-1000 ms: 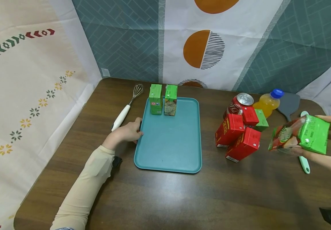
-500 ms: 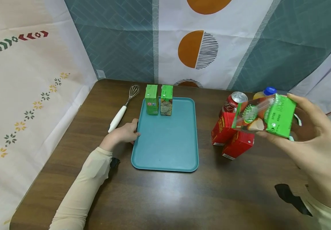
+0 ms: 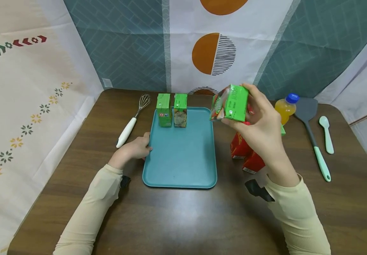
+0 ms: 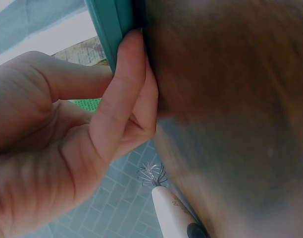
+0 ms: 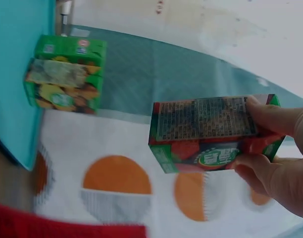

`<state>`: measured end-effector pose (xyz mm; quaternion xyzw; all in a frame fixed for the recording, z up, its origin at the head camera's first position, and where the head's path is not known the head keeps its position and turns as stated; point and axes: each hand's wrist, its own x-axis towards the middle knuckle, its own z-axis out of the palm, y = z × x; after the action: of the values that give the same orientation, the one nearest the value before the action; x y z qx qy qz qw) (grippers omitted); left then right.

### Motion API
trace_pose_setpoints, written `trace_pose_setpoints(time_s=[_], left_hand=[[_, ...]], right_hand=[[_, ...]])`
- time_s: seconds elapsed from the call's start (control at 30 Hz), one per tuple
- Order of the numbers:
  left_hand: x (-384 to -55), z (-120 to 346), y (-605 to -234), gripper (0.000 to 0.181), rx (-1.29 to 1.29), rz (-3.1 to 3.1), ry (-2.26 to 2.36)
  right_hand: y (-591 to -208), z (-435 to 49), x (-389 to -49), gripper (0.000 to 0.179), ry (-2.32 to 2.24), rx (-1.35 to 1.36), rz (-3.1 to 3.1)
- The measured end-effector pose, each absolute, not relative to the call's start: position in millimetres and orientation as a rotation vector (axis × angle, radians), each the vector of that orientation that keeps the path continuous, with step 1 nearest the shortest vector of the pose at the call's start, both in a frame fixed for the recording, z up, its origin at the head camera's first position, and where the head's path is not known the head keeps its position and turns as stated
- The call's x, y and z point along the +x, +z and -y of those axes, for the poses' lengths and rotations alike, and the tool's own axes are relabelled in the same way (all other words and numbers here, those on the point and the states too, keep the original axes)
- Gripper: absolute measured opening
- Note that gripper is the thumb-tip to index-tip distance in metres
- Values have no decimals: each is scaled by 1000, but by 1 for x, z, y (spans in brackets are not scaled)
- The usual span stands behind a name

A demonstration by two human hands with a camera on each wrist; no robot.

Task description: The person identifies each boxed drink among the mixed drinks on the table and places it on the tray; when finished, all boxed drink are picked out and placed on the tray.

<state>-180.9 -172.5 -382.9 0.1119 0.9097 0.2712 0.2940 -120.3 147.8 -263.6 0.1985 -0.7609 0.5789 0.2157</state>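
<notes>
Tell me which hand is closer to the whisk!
Left. The left hand is beside the whisk, gripping the tray; the right hand is farther off, toward the tray's other side, holding a green carton.

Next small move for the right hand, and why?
I'd probably bring the right hand left and lower its green carton onto the tray, right of the two green cartons standing near its far edge. The held carton is in the air by the tray's far right corner, bare tray shows beside that pair, and the left hand grips the tray's left edge.
</notes>
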Motion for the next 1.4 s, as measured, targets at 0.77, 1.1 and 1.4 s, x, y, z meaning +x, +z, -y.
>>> trace_pose_setpoints(time_s=[0.77,1.1,1.4], left_hand=[[-181,174,-381,67,251,-2417,722],[-180,168,-380,66,256,-2417,702],[-180,168,-380,67,268,-2426,691]], right_hand=[[-337,-97,-218,80,1787,109,2474],[-354,-96,-240,77,1767,5,2624],[-346,-98,-253,76,1604,119,2782]])
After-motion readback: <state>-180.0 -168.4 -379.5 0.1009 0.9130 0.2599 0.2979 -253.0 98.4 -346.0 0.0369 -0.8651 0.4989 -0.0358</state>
